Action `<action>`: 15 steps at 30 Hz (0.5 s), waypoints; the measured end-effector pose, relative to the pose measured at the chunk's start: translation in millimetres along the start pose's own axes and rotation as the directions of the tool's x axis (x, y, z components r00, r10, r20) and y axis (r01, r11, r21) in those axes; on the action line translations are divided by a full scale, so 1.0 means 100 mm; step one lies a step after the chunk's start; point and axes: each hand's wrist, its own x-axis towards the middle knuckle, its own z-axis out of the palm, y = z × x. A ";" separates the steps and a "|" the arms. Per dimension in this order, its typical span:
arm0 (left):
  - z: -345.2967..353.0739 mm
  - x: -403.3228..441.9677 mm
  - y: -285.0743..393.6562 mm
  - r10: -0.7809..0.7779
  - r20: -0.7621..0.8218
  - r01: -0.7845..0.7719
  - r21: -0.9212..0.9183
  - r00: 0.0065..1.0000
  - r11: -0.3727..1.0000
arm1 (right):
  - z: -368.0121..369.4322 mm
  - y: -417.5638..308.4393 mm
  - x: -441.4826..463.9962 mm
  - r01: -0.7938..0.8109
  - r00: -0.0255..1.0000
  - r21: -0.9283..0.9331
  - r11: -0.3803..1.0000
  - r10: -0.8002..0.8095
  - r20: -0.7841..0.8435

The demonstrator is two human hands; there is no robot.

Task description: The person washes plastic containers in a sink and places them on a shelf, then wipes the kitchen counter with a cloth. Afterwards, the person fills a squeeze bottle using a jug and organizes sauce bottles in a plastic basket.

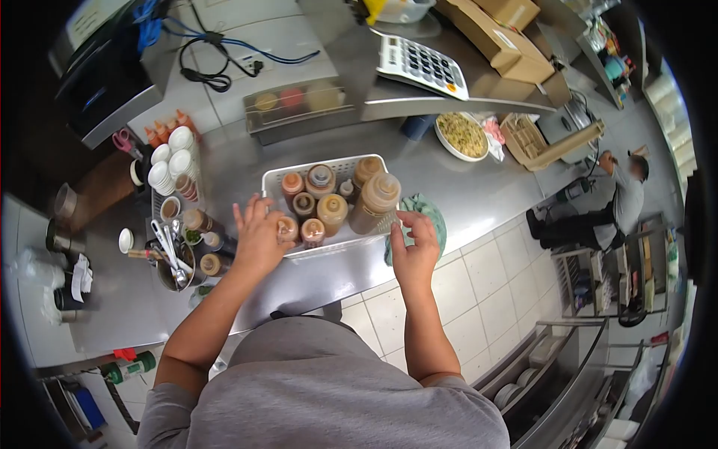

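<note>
A white plastic basket [340,245] on the steel counter holds several squeeze bottles with brown and orange sauces. The largest squeeze bottle [376,202] stands at its right end. My left hand [260,238] lies over the basket's front left corner, fingers spread, beside a small orange-brown squeeze bottle [286,229]; whether it touches that bottle I cannot tell. My right hand [416,251] is at the front right corner, thumb and forefinger apart near the rim, its other fingers bent. Behind it a crumpled green cloth [428,217] lies on the counter.
To the left stand stacked white cups [179,163], dark sauce bottles [215,264] and a metal container of utensils [166,277]. A bowl of chopped food [462,136] sits at the back right. A calculator [422,63] rests on the shelf above. Another person [624,198] is at the far right.
</note>
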 end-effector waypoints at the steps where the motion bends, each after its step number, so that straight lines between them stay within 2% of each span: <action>1: -0.03 0.02 0.05 -0.024 0.030 0.022 0.042 0.999 0.999 | -0.02 0.06 0.01 0.009 1.000 0.031 0.999 -0.008 -0.030; 3: -0.19 0.07 0.23 -0.052 0.059 0.048 0.076 0.997 0.996 | -0.06 0.17 0.03 0.008 0.998 0.068 0.998 -0.003 -0.065; 4: -0.31 0.14 0.34 0.004 0.030 0.002 -0.193 1.000 0.981 | -0.09 0.21 0.04 -0.039 0.997 0.148 0.988 0.049 -0.067; 5: -0.40 0.22 0.43 0.045 -0.013 -0.046 -0.445 0.999 0.894 | -0.09 0.25 0.04 -0.082 0.993 0.229 0.970 0.099 -0.062; 6: -0.44 0.30 0.53 0.162 -0.048 -0.169 -0.353 0.986 0.920 | -0.09 0.30 0.04 -0.090 0.993 0.239 0.967 0.107 -0.056; 7: -0.41 0.39 0.64 0.155 -0.043 -0.160 -0.345 0.987 0.925 | -0.07 0.35 0.05 -0.092 0.992 0.269 0.959 0.113 -0.061; 9: -0.29 0.52 0.86 0.246 0.139 -0.236 -0.079 0.959 0.968 | -0.05 0.41 0.06 -0.093 0.991 0.305 0.948 0.118 -0.064; 10: -0.15 0.55 0.89 0.262 0.153 -0.263 -0.014 0.953 0.965 | -0.04 0.43 0.06 -0.111 0.990 0.329 0.938 0.132 -0.041; 11: -0.04 0.59 0.93 0.259 0.150 -0.260 -0.008 0.954 0.966 | -0.04 0.45 0.07 -0.129 0.989 0.353 0.927 0.145 -0.020; 13: 0.15 0.65 0.96 0.157 0.238 -0.201 0.174 0.959 0.964 | -0.04 0.54 0.08 -0.140 0.988 0.381 0.914 0.155 -0.010; 15: 0.23 0.65 0.93 0.159 0.180 -0.195 0.203 0.971 0.960 | -0.07 0.60 0.08 -0.155 0.986 0.408 0.900 0.168 0.004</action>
